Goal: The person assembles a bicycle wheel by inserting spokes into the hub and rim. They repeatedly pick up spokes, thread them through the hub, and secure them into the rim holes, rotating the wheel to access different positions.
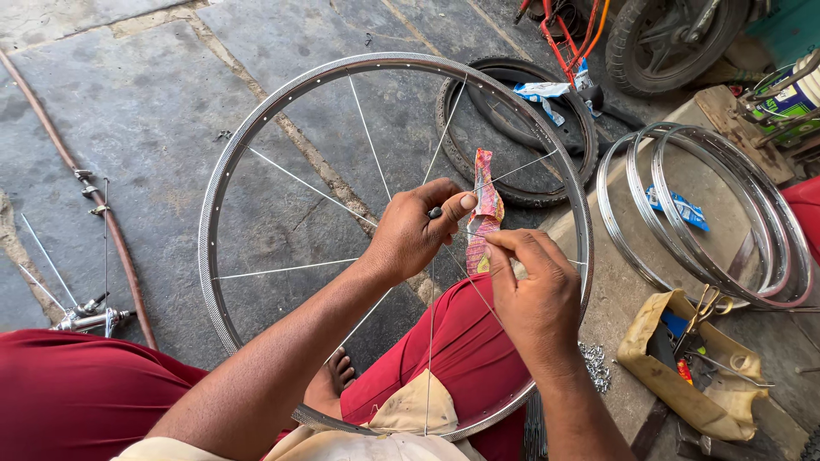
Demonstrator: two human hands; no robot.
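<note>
A silver bicycle wheel rim (224, 171) with a few thin spokes (299, 181) stands over my lap, resting against my red-clad legs. My left hand (414, 230) is closed around the dark hub (436, 212) at the wheel's middle. My right hand (534, 290) pinches a thin spoke close to the hub. A crumpled pink and yellow wrapper (483, 213) hangs between the two hands at the hub.
A black tyre (547, 183) lies on the stone floor behind the wheel. Several bare chrome rims (769, 222) are stacked at the right. A tan cloth with scissors and tools (696, 358) lies at lower right. A hub with spokes (85, 316) and a brown hose (111, 230) lie at left.
</note>
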